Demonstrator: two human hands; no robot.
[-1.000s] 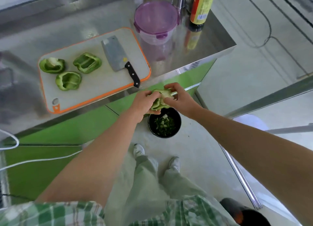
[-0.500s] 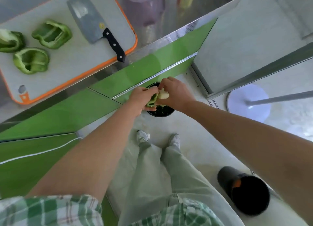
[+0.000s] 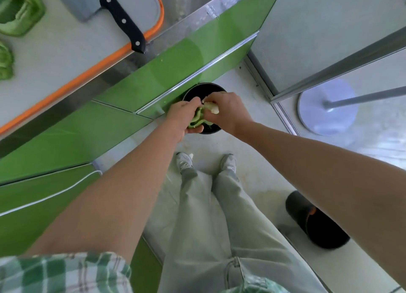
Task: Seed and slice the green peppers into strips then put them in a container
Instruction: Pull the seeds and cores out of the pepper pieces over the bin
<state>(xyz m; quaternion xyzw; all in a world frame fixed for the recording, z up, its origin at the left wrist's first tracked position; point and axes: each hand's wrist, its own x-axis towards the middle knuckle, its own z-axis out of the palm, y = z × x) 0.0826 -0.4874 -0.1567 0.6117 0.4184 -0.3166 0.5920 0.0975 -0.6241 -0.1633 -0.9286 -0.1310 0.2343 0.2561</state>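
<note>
Pepper half (image 3: 198, 120) mostly hidden between gripping hands (image 3: 180, 117) (image 3: 229, 111)

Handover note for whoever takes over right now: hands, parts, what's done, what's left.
Left hand grips a pepper half above the black bin on the floor.
Right hand pinches that half's pale seed core.
Two more pepper pieces lie on the cutting board, with the cleaver beside them. The container is not in view.
Done: peppers cut open.
Left: finish seeding, slice into strips, fill the container.
</note>
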